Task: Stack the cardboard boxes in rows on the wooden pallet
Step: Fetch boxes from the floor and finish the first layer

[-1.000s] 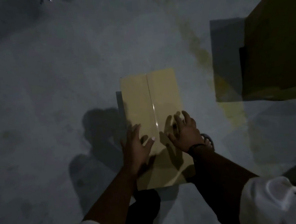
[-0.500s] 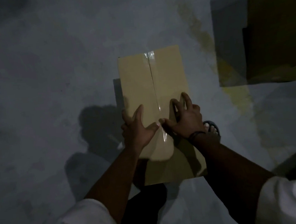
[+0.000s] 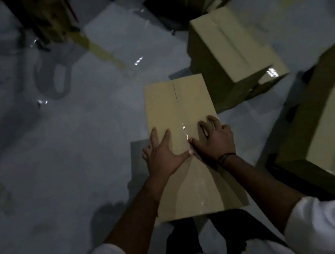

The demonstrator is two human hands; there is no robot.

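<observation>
Left hand spread flat and right hand, fingers arched, press on the taped top of the cardboard box, thumbs meeting over its seam. Whether the right wraps the edge cannot be told. The box runs from the hands toward 12 o'clock, with a second box at 1 o'clock and a third box at 3.

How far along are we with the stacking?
Done: unclear; a far box and a right box stand nearby, but no pallet shows plainly. In hand: left hand and right hand rest on the centre box. Left: placing it in a row.
</observation>
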